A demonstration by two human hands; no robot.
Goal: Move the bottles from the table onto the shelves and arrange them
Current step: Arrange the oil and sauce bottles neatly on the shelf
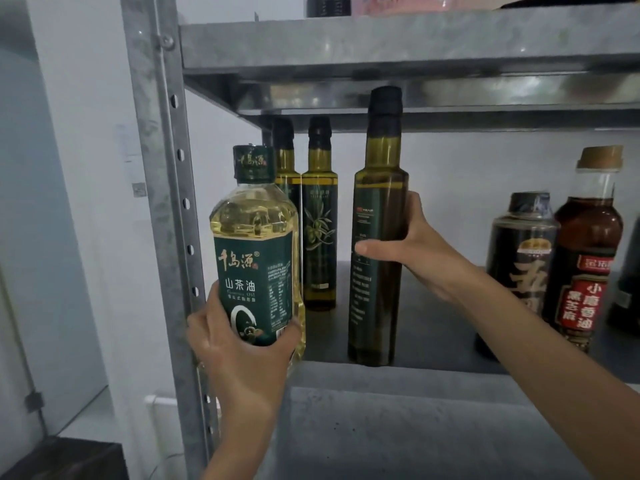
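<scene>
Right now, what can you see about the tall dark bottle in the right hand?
The tall bottle is slim dark green glass with a black cap and a dark label of tiny print. Yellowish oil shows below its neck. It stands upright with its base at the front of the shelf. The right hand grips its middle, thumb across the front.

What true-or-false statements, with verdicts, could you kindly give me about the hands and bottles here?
1. The left hand grips the yellow oil bottle low on its label. True.
2. The right hand holds the tall dark bottle around its middle. True.
3. The tall dark bottle lies on its side. False: it is upright.
4. The yellow oil bottle has no cap. False: a green cap is on it.
5. The shelf holds no other bottles. False: two olive oil bottles stand at the back, sauce bottles at right.
</scene>
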